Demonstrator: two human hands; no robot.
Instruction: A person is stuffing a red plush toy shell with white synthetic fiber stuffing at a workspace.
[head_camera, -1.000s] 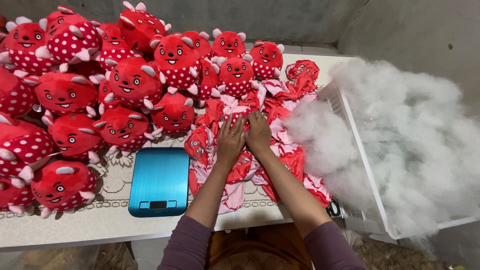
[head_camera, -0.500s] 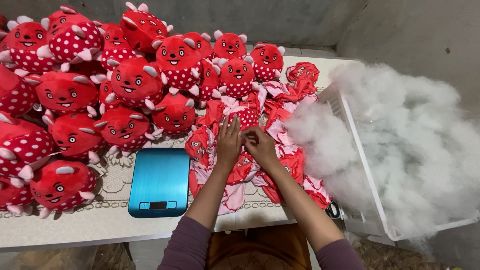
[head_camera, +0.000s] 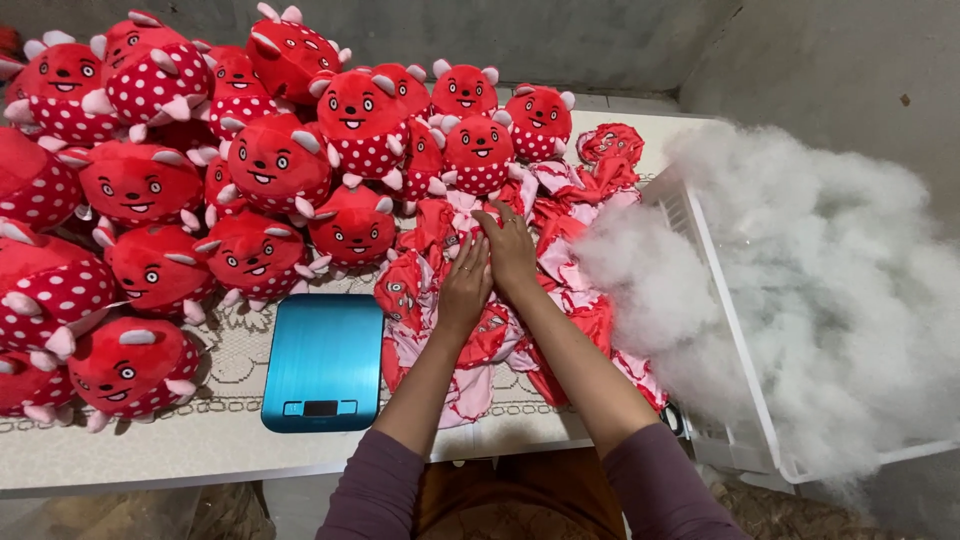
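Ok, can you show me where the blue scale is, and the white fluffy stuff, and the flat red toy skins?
blue scale (head_camera: 322, 352): head view, middle of its flat top.
white fluffy stuffing (head_camera: 830, 280): head view, centre of the heap.
flat red toy skins (head_camera: 585, 225): head view, upper part of the pile.

A white table stands against grey concrete walls.

1. about nineteen stuffed red plush toys show, some cut off by the frame edge.
2. one blue kitchen scale.
3. one white crate of white stuffing.
4. one pile of unstuffed red toy skins; their number cannot be told.
5. two hands.
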